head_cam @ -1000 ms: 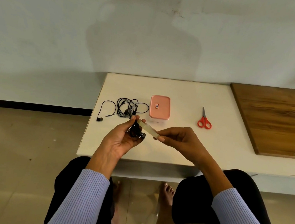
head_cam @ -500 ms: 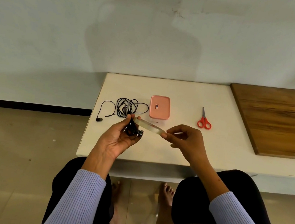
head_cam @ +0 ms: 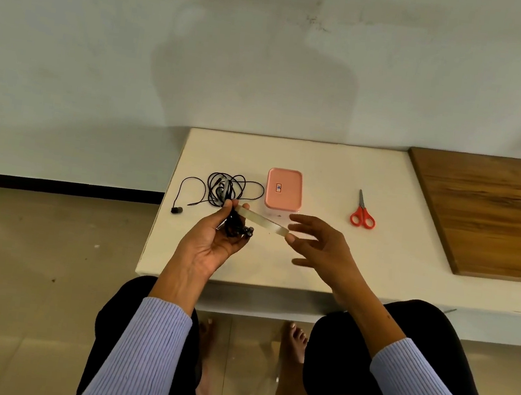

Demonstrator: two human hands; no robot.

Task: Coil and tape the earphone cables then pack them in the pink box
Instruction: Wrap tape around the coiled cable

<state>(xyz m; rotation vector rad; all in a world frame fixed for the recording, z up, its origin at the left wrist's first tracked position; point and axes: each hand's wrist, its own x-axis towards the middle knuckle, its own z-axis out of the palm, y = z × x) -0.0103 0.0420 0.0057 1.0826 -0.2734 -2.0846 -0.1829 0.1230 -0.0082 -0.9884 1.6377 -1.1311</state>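
Right hand (head_cam: 318, 250) has spread its fingers, thumb touching tape strip (head_cam: 262, 222); left hand (head_cam: 214, 241) grips coiled earphone (head_cam: 236, 225), taping unfinished, second earphone (head_cam: 224, 189) loose, pink box (head_cam: 284, 188) shut.

— How was the left hand (head_cam: 214, 244) placed?
— Palm up over the table's near edge, fingers and thumb curled round the coiled earphone bundle (head_cam: 235, 224).
— And the right hand (head_cam: 318, 247)?
— Level with it, just beside, fingers spread and nearly straight, thumb tip touching the end of the tape strip (head_cam: 262, 222). Both forearms reached forward from ribbed lilac sleeves.
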